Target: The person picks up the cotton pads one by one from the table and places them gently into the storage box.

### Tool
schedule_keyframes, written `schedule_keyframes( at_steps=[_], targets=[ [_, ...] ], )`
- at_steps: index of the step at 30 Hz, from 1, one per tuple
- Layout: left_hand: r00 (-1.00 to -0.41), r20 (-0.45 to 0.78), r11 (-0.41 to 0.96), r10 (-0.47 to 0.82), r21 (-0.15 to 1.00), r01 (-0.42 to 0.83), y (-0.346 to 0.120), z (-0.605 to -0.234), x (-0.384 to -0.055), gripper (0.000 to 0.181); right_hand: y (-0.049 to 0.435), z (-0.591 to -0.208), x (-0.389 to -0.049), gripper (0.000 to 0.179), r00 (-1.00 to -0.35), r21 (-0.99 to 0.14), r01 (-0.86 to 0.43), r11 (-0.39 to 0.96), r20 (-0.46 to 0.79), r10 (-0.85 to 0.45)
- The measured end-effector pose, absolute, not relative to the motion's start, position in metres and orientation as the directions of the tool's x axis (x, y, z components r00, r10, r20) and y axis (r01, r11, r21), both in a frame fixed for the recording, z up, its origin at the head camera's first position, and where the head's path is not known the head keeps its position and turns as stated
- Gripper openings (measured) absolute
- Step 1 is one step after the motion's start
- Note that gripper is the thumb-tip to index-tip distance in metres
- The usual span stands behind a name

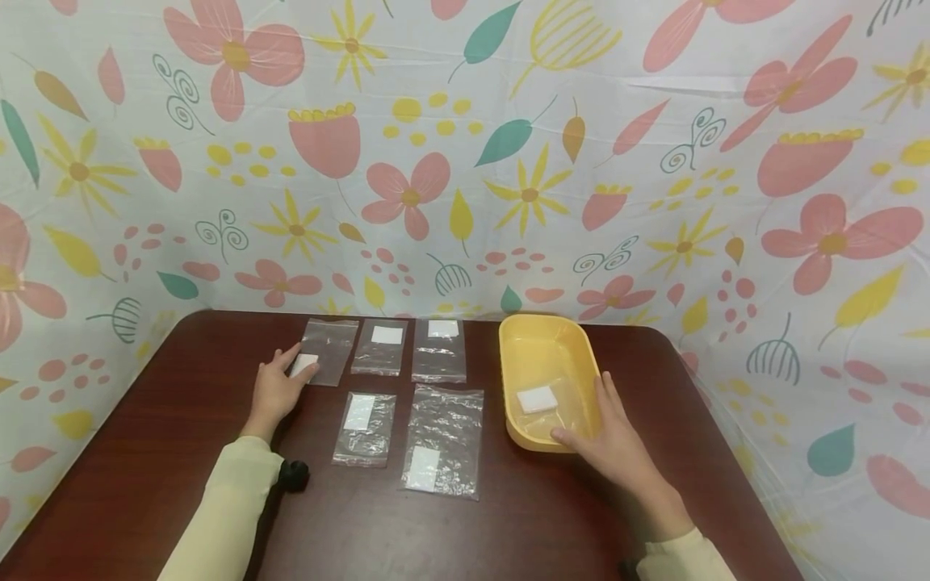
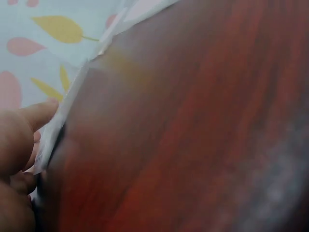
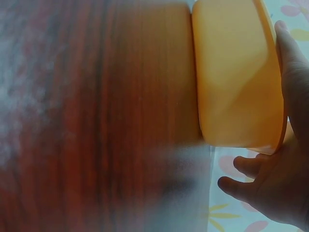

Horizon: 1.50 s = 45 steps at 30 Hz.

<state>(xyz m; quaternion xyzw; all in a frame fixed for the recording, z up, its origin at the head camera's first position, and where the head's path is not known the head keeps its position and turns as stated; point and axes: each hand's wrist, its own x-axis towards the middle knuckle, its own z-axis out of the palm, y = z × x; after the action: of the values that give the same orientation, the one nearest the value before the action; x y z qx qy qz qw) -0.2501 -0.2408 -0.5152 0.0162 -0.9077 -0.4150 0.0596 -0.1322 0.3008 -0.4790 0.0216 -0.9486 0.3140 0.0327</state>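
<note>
My left hand [image 1: 274,391] is at the far-left clear zip bag [image 1: 336,349], which bears a white label. Its thumb lies over the label and its fingers are at the left side; in the left wrist view the thumb and fingers [image 2: 24,140] pinch the bag's edge. My right hand [image 1: 617,440] holds the near right corner of a yellow plastic tray [image 1: 512,355], thumb at the front rim and fingers along the right side. In the right wrist view two fingers show apart from the tray. Inside the tray lies a clear bag with a white label [image 1: 538,399].
Two labelled clear bags, a middle one [image 1: 378,359] and a right one [image 1: 439,359], lie in the back row. Nearer lie a small bag [image 1: 374,440] and a larger bag [image 1: 454,428]. A flowered curtain [image 1: 465,161] surrounds the dark wooden table [image 1: 363,532].
</note>
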Motion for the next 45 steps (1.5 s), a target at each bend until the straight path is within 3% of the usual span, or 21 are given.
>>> schedule_keyframes(
  at_steps=[5,17,30,45],
  targets=[
    [-0.997,0.069,0.719,-0.044,0.695,0.016,-0.2396,-0.5137,-0.2495,0.069,0.3008,-0.4791,-0.1323,0.124,-0.997,-0.598,-0.056,0.799,0.070,-0.017],
    [-0.995,0.098,0.732,-0.021,0.680,0.051,-0.2363,-0.5142,-0.2466,0.056,0.3002,-0.4785,-0.1323,0.124,-0.998,-0.600,-0.051,0.798,0.065,-0.015],
    [-0.979,0.185,0.687,-0.090,0.723,0.074,-0.2354,-0.5176,-0.2465,0.039,0.2996,-0.4779,-0.1325,0.124,-0.998,-0.599,-0.046,0.800,0.063,-0.011],
    [-0.978,0.159,0.662,-0.134,0.749,0.031,-0.2350,-0.5161,-0.2456,0.039,0.2998,-0.4783,-0.1323,0.124,-0.998,-0.598,-0.043,0.800,0.063,-0.006]
  ],
)
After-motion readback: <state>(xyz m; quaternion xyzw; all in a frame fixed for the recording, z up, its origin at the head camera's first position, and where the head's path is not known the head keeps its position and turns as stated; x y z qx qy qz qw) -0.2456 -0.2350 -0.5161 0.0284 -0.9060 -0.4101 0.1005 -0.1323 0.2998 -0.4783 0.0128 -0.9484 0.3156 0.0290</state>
